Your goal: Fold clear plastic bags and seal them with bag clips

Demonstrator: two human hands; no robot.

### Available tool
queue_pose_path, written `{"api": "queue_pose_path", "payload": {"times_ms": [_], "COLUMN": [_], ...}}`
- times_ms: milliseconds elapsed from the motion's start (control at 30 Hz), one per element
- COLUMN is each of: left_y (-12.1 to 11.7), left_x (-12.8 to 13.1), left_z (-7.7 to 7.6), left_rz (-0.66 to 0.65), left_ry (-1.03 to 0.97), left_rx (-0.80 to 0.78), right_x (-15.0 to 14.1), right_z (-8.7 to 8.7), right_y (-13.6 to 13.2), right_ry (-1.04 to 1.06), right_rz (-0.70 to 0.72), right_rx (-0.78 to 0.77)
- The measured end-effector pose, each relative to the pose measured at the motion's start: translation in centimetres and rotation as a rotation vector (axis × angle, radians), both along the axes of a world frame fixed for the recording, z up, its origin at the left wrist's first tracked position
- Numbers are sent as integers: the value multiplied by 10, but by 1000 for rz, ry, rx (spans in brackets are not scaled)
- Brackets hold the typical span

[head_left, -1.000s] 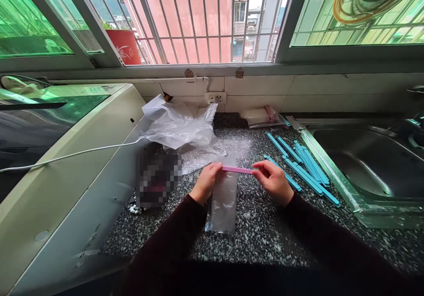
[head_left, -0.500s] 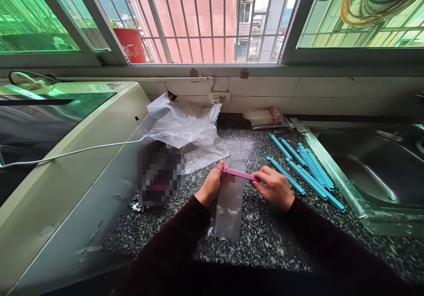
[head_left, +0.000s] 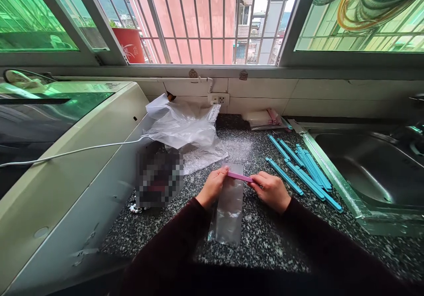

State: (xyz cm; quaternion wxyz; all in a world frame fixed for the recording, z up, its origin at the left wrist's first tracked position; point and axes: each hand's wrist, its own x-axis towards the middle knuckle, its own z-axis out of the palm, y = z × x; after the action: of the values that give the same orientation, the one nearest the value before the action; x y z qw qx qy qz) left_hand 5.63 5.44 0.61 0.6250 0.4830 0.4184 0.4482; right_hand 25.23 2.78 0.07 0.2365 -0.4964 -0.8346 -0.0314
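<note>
A slim pink bag clip (head_left: 240, 177) stretches between my two hands, lying across the upper end of a clear plastic bag (head_left: 228, 218). My left hand (head_left: 213, 186) pinches the clip's left end, thumb on top, and the bag's top edge is beside these fingers. At the other end, my right hand (head_left: 272, 191) grips the clip between thumb and fingers. Whether the clip is fastened around the plastic I cannot tell. Several blue bag clips (head_left: 306, 179) lie in a loose pile to the right of my right hand.
Crumpled clear plastic (head_left: 188, 126) sits at the back left, behind a blurred dark object (head_left: 159, 176). A packet (head_left: 263, 119) rests against the tiled wall. The steel sink (head_left: 361, 168) borders the speckled counter on the right; a pale appliance (head_left: 109, 146) with a white cable stands left.
Both hands and the pink clip have come slightly lower, and my right hand has moved a little left toward my left hand. The hold on the clip continues.
</note>
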Motion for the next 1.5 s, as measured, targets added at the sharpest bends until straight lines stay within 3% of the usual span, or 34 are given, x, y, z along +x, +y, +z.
{"api": "queue_pose_path", "payload": {"times_ms": [200,433,900,1267,1500], "left_y": [-2,-1,4,4,4], "left_x": [2,3,1,-2,-2], "left_z": [-2,-3,4,12,14], "left_rz": [12,21,124,168,212], "left_ry": [-148,-182,-217,-303,-340], "left_rx": [-135,-168,-251,-312,-339], "right_x": [2,2,-1,-5,-8], "right_z": [-1,1,14,9,15], "right_y": [1,1,0,0,-2], "right_ry": [7,70,543,1068,1200], "right_rz": [18,34,50,21,48], "right_rx": [20,4,-123,-390,-476]}}
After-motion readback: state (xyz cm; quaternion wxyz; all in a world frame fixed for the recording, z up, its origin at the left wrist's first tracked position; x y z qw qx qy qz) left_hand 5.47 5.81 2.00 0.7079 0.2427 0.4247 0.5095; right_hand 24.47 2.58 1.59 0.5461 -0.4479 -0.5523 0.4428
